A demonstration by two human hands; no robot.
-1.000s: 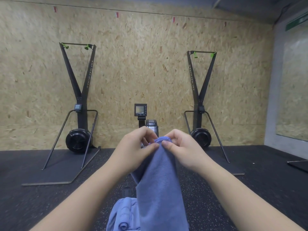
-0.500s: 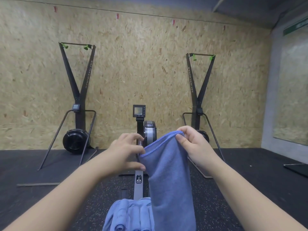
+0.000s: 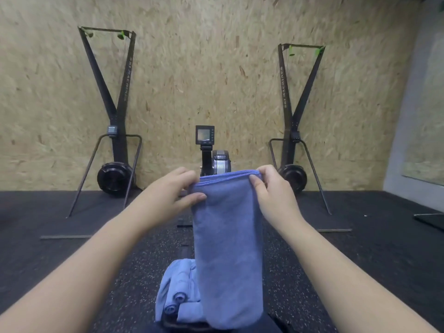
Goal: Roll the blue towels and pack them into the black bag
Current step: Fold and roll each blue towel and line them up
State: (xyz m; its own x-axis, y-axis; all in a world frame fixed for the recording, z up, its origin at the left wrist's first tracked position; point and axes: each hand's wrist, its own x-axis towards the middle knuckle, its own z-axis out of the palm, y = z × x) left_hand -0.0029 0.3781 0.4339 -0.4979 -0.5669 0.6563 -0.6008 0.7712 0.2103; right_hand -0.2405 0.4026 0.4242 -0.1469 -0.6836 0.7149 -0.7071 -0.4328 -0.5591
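Observation:
I hold a blue towel (image 3: pixel 228 248) up in front of me, folded double and hanging straight down. My left hand (image 3: pixel 168 195) pinches its top left corner between thumb and fingers. My right hand (image 3: pixel 271 191) pinches the top right corner. Below the hanging towel lies a pile of blue towels (image 3: pixel 179 294), some of them rolled with their spiral ends facing me. The hanging towel hides the right part of the pile. No black bag can be made out.
A rowing machine with a small monitor (image 3: pixel 204 135) stands straight ahead. Two tall black ski trainers stand against the chipboard wall, one at the left (image 3: pixel 115 111) and one at the right (image 3: pixel 294 111). The floor (image 3: pixel 72 236) is dark speckled rubber.
My hands have moved apart along the towel's top edge, spreading it from a bunched point into a flat, wide fold.

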